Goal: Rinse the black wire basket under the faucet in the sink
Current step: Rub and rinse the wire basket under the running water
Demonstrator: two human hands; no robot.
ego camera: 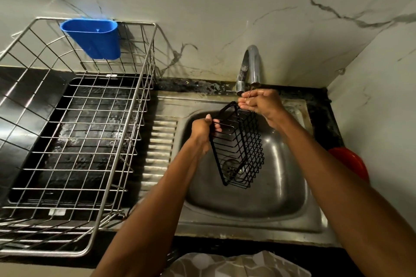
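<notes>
Single head-worn view, steeply down and forward, close over the sink [292, 220].

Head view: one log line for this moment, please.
left hand grips black wire basket | right hand holds top under faucet | over sink

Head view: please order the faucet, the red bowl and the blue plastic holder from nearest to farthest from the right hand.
From the right hand:
1. Faucet: just above the hand, its spout right over the fingers.
2. Red bowl: on the counter's right edge, beside the sink.
3. Blue plastic holder: far left, hung on the steel dish rack.
</notes>
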